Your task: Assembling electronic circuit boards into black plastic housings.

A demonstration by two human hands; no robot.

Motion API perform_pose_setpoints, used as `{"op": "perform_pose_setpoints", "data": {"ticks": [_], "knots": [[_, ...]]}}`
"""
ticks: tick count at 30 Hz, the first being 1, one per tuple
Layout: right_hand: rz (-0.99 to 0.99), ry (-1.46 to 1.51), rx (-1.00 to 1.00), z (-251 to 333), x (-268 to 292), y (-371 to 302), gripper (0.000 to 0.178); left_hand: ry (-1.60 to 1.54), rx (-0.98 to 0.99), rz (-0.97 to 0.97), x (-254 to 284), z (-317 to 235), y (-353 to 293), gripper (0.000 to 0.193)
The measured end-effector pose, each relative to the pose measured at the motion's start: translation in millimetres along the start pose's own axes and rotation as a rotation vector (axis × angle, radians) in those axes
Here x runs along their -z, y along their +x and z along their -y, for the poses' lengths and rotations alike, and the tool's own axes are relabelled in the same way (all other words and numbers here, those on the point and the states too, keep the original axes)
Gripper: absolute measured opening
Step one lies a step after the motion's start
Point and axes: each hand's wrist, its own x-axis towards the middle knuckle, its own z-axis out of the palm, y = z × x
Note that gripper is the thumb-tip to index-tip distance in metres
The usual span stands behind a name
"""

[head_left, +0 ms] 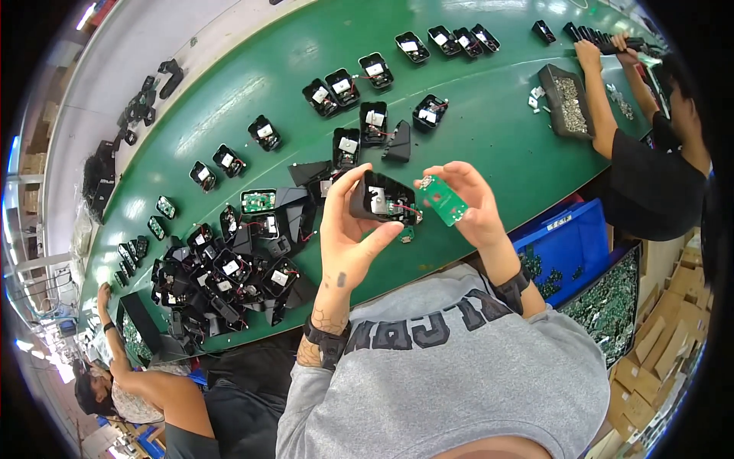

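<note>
the green workbench (pixel 505 164) carries heaped black housings (pixel 232 265) at left; a blue bin (pixel 585 239) sits at its near edge. the left hand (pixel 346 229), masking some workbench, grasps an open black casing (pixel 386 196); beside it, the right hand (pixel 482 208) pinches a green circuit board (pixel 443 200) midair.

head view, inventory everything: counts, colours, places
boxy open plastic housing: one, black, centre
flat rectangular circuit board: one, green, beside housing
worktable: one, green, middle
other plastic housings: many, black, on worktable
loose circuit boards: many, green, lower right
plastic bin: one, blue, right
parts tray: one, black, upper right
cardboard: several, brown, lower right
co-workers: two, mixed clothing, left, right
sweatshirt: one, grey, bottom
left hand: one, holding housing
right hand: one, holding board
</note>
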Motion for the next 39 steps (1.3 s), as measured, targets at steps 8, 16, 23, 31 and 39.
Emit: {"op": "perform_pose_setpoints", "data": {"ticks": [8, 16, 23, 31, 39], "knots": [[0.023, 0.088, -0.108, -9.5, -15.4, -2.8, 0.077, 0.216, -0.138, -0.073, -2.2, 4.9, -3.4, 0.071], [-0.01, 0.147, -0.187, -12.3, -13.6, -4.0, 0.072, 0.29, -0.204, -0.02, -4.1, 4.1, -5.0, 0.072], [0.028, 0.144, -0.152, -3.9, -12.3, -1.1, 0.074, 0.483, -0.261, -0.008, 0.6, 1.7, -2.3, 0.066], [0.047, 0.115, -0.1, -0.7, -7.2, 0.0, 0.074, 0.557, -0.262, -0.009, 4.7, 2.9, -2.3, 0.064], [0.032, 0.052, -0.078, -0.7, -2.5, -0.4, 0.072, 0.647, -0.246, 0.038, 1.4, -4.3, -2.7, 0.065]]}}
